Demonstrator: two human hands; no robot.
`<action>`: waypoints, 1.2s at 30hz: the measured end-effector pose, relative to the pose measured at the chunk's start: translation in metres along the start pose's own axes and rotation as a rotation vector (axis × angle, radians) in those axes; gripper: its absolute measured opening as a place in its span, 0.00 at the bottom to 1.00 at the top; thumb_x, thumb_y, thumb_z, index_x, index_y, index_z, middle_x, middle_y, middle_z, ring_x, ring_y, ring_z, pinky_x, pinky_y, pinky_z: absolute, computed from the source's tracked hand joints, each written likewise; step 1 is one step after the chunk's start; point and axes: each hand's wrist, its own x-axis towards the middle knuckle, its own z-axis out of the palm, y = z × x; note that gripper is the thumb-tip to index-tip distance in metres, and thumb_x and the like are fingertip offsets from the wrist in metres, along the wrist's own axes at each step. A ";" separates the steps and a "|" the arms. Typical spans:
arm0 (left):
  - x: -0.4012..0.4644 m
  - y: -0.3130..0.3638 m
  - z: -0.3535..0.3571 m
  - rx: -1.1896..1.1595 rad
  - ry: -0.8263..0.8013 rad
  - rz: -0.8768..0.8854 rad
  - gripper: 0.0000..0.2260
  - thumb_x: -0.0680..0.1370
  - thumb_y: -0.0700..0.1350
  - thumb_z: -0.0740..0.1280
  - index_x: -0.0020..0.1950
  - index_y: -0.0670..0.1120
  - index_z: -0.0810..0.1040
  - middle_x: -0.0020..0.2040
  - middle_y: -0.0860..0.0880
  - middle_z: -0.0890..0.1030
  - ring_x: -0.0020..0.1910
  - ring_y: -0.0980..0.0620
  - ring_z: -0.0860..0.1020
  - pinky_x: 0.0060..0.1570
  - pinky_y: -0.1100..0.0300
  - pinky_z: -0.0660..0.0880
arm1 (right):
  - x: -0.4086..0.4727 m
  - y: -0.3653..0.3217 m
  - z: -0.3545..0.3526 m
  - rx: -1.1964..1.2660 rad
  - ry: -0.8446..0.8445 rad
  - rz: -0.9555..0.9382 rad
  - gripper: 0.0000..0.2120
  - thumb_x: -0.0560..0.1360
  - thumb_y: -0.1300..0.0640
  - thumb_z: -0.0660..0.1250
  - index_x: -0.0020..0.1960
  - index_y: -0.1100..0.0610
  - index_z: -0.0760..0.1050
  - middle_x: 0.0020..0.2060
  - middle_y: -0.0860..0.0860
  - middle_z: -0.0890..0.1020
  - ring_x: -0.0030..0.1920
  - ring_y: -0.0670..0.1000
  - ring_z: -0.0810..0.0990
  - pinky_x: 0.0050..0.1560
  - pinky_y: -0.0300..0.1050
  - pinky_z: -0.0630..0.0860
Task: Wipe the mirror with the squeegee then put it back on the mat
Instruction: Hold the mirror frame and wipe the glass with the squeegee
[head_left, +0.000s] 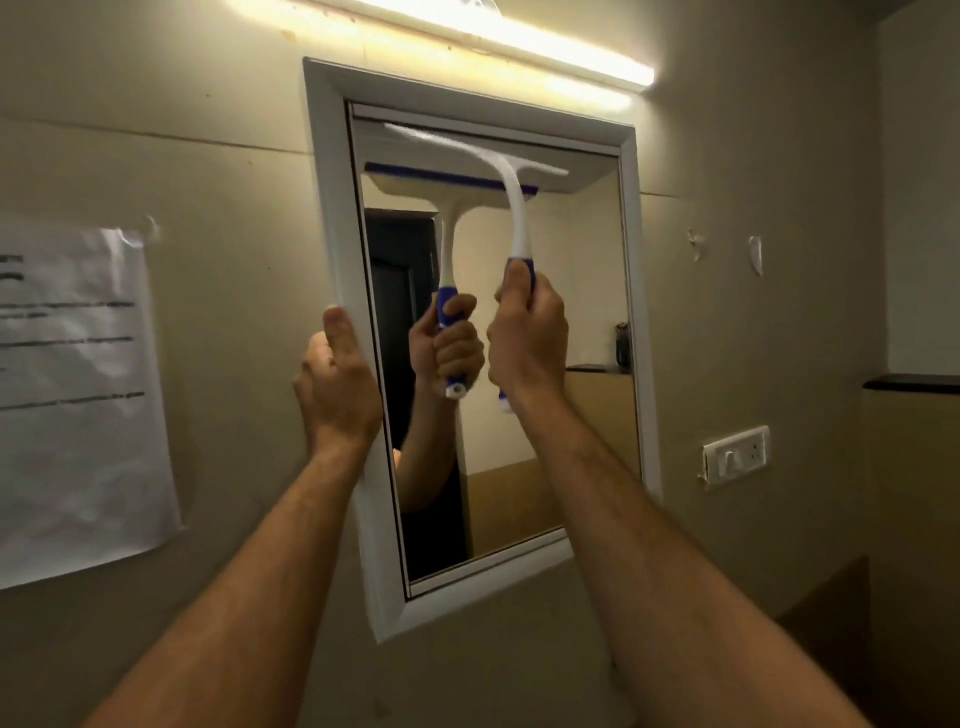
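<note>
Fingers (511, 291) of right hand (527, 343) curled tight round blue grip of squeegee (511, 208), thumb up along the handle. White neck rising from the fist, blade pressed flat across top of mirror (566, 312), just under upper edge of frame (332, 208). Left hand (337, 379) clasped on left side of frame, thumb lying along its white face, other fingers out of sight behind the edge. Tube light (493, 36) lit above mirror. Printed sheet (78, 395) taped to wall left of mirror. Switch plate (735, 454) right of mirror, low.
</note>
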 end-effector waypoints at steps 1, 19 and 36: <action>0.000 -0.001 0.001 0.002 0.003 0.002 0.30 0.81 0.62 0.44 0.53 0.40 0.75 0.42 0.45 0.75 0.42 0.48 0.74 0.41 0.57 0.65 | 0.007 -0.005 0.007 -0.006 0.009 -0.004 0.18 0.81 0.46 0.52 0.52 0.58 0.73 0.29 0.45 0.73 0.23 0.37 0.73 0.24 0.26 0.67; 0.000 -0.005 0.002 -0.052 -0.022 0.017 0.30 0.82 0.61 0.43 0.70 0.43 0.71 0.62 0.41 0.77 0.60 0.44 0.75 0.57 0.52 0.70 | -0.048 0.029 -0.008 -0.103 -0.132 0.063 0.13 0.81 0.45 0.52 0.49 0.50 0.71 0.33 0.45 0.75 0.30 0.35 0.76 0.27 0.26 0.69; -0.026 -0.029 -0.006 -0.087 -0.048 -0.065 0.24 0.83 0.57 0.46 0.74 0.47 0.65 0.72 0.48 0.69 0.71 0.52 0.66 0.60 0.66 0.59 | -0.216 0.125 -0.067 -0.185 -0.124 0.221 0.12 0.78 0.46 0.54 0.42 0.51 0.69 0.28 0.49 0.70 0.26 0.45 0.68 0.25 0.43 0.65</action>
